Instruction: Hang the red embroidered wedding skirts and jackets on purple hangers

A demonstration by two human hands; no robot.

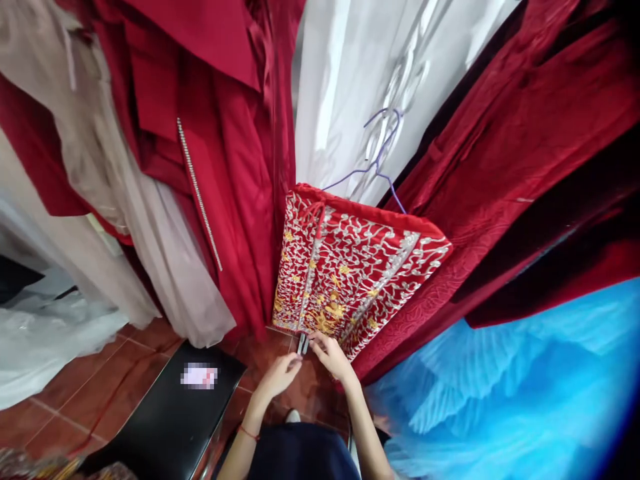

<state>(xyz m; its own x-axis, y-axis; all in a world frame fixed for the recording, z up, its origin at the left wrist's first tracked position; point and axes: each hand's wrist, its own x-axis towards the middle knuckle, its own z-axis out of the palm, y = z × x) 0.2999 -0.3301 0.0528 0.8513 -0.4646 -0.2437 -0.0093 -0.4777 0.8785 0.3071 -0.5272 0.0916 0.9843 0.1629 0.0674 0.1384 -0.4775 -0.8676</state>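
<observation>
Garment [345, 263]: cloth w/ rough, shiny embroid. [333, 308]; tool [301, 344]: metal-look; hanger [377, 163]: smooth; seat [170, 420]: glossy; floor tiles [75, 393]: semi-gloss.

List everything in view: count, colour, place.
Embroidered garment: one, red with silver and gold, centre.
Hanger: one, purple, above it.
Tool: one, silvery, between the hands.
Red garments: several, red, upper left.
Beaded-looking strip: one, silvery, on them.
Pale garments: several, beige and white, left.
Hanging fabric: uncountable folds, white, top centre.
Ring chain: one, whitish, near hanger.
Draped garments: several, dark red, right.
Pleated fabric: one mass, blue, lower right.
Seat: one, black, lower left.
Blurred patch: one, whitish, on seat.
Tiled floor: one, reddish brown, below.
Shoe: one, whitish, bottom centre.
Clothing: one piece, dark blue, bottom centre.
Bracelet: one, red, left wrist.
Left hand: one, bare, at the tool.
Right hand: one, bare, at the hem.
</observation>
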